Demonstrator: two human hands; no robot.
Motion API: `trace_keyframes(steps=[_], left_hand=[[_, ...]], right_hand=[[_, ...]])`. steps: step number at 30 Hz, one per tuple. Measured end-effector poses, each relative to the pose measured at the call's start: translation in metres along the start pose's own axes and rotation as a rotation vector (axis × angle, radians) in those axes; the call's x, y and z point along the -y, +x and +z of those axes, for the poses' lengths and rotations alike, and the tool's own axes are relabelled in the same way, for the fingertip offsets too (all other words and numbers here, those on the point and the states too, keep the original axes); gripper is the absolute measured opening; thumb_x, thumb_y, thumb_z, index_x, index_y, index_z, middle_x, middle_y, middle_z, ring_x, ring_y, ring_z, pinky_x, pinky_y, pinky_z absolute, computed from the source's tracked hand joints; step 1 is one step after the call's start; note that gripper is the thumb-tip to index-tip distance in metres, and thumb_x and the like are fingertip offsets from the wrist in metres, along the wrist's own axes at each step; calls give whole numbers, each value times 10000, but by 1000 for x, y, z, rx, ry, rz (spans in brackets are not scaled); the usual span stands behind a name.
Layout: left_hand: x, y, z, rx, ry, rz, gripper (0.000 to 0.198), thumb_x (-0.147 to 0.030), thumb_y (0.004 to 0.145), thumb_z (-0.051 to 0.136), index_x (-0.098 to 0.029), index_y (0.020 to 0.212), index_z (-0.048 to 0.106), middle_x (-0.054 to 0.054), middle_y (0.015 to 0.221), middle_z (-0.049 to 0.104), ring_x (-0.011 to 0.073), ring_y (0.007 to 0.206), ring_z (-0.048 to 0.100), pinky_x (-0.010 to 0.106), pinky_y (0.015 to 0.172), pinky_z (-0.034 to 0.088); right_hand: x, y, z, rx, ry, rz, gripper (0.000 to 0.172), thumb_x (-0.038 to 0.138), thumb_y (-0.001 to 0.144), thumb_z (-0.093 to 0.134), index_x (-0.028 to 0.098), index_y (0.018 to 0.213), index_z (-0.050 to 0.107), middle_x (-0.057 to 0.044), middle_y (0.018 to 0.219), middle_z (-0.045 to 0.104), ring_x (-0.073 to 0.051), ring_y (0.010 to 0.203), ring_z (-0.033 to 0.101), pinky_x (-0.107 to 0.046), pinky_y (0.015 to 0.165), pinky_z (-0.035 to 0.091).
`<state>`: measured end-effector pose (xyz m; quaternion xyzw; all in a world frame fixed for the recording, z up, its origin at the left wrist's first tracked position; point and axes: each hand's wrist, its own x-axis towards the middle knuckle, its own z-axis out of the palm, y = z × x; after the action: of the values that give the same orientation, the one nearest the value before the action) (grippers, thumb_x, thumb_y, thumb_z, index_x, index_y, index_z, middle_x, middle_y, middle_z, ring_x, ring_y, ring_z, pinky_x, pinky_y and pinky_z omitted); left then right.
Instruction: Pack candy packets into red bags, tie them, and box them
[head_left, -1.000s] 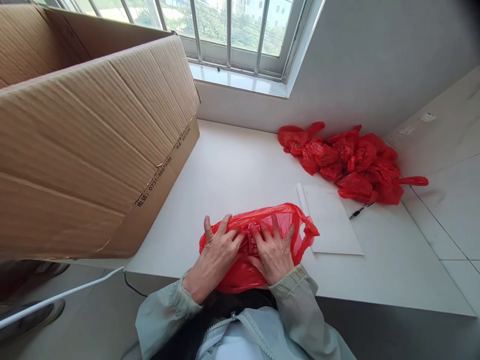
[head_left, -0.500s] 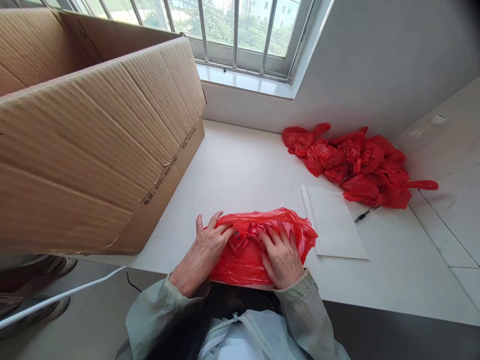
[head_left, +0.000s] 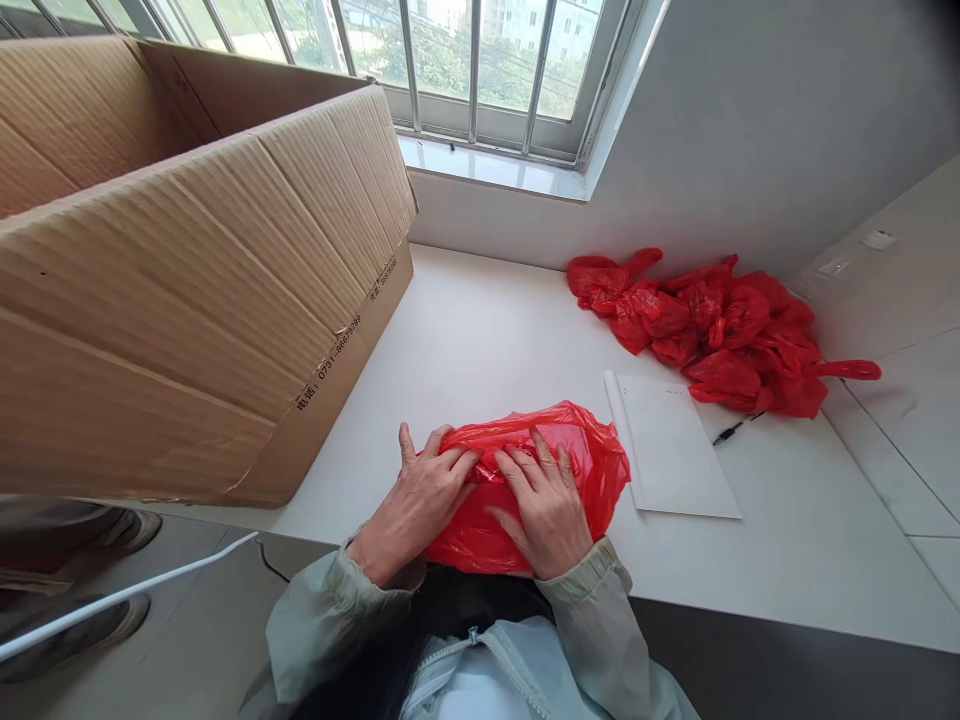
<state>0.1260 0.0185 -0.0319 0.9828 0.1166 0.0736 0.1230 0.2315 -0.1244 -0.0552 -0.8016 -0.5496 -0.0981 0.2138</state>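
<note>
A red plastic bag (head_left: pixel 480 535) lies at the table's front edge, its mouth toward the far side. Small shiny red packets (head_left: pixel 491 466) show between my fingertips inside it; their kind I cannot make out. My left hand (head_left: pixel 420 495) grips the bag's left side, thumb and forefinger closed near the packets, outer fingers raised. Over the right part of the bag lies my right hand (head_left: pixel 551 505), fingers spread and touching the packets, thumb apart. Whatever lies deeper in the bag is hidden.
A big open cardboard box (head_left: pixel 225 300) stands at the left. Several red bags (head_left: pixel 712 320) are heaped by the wall at the back right. A white paper pad (head_left: pixel 671 450) and a black pen (head_left: pixel 735 430) lie to the right. A person's shoes (head_left: pixel 131 535) show on the floor.
My right hand has shifted slightly left across the packets, which are now more covered by my fingers. The bag's far edge is a little higher. My left hand stays at the bag's left side.
</note>
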Motion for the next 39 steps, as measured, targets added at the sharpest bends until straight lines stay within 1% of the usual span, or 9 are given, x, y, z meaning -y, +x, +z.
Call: trace_keyframes(steps=[4, 7, 10, 16, 22, 27, 33, 36, 39], left_hand=[[-5, -3, -6, -13, -76, 7, 173, -185, 953, 488, -190, 1044, 635, 59, 980, 712, 323, 1255, 455, 730, 1072, -21], [-1, -4, -10, -19, -148, 3, 138, -204, 958, 503, -199, 939, 640, 15, 870, 716, 279, 1191, 513, 683, 1082, -76], [7, -5, -16, 9, -236, 17, 145, -244, 948, 539, -201, 836, 620, -9, 814, 702, 255, 1145, 542, 667, 1078, -65], [12, -6, -23, 100, -362, 32, 128, -342, 933, 564, -259, 1019, 612, -15, 977, 699, 233, 1159, 530, 680, 1078, -17], [2, -9, -19, -10, -375, -35, 234, -296, 987, 446, -245, 875, 645, -63, 808, 674, 203, 1167, 529, 597, 1117, -48], [10, -9, -21, 121, -402, -60, 165, -354, 938, 556, -275, 884, 690, -41, 808, 709, 265, 1212, 510, 682, 1071, -56], [18, -9, -28, 179, -534, -134, 144, -367, 899, 587, -275, 957, 682, 15, 1057, 684, 249, 1067, 584, 677, 1070, 81], [15, -10, -27, 119, -504, -171, 135, -329, 889, 582, -234, 840, 665, 2, 962, 691, 223, 964, 610, 655, 1075, 107], [11, -9, -23, 58, -453, -161, 118, -286, 896, 561, -234, 840, 651, -4, 939, 699, 214, 941, 608, 648, 1071, 120]], right_hand=[[2, 6, -1, -54, 68, 17, 193, 326, 936, 545, 212, 984, 693, -35, 919, 744, -231, 1119, 609, -463, 1129, 212], [-2, 6, -4, -71, 164, 72, 229, 336, 952, 517, 245, 861, 706, 2, 813, 742, -206, 1031, 630, -478, 1119, 225], [-7, 4, -8, -51, 277, 86, 276, 348, 962, 491, 253, 833, 715, 10, 770, 732, -205, 995, 633, -459, 1068, 322], [-15, 5, -13, -6, 451, 53, 289, 320, 967, 472, 216, 859, 719, -27, 817, 729, -206, 979, 623, -351, 894, 493], [-12, 5, -10, 35, 481, 35, 254, 379, 922, 551, 184, 968, 709, -53, 902, 728, -207, 939, 628, -338, 867, 512], [-9, 7, -11, 96, 758, 186, 136, 322, 863, 652, 206, 863, 724, -27, 836, 713, -166, 835, 630, -259, 758, 505], [-13, 10, -18, 166, 859, 340, 157, 326, 858, 648, 194, 892, 725, -38, 858, 691, -165, 818, 623, -265, 736, 482], [-10, 11, -19, 176, 836, 337, 194, 313, 805, 702, 194, 958, 717, -44, 924, 701, -184, 886, 618, -290, 797, 472], [-6, 12, -18, 186, 799, 353, 266, 269, 736, 763, 195, 986, 713, -39, 942, 705, -193, 900, 609, -304, 821, 460]])
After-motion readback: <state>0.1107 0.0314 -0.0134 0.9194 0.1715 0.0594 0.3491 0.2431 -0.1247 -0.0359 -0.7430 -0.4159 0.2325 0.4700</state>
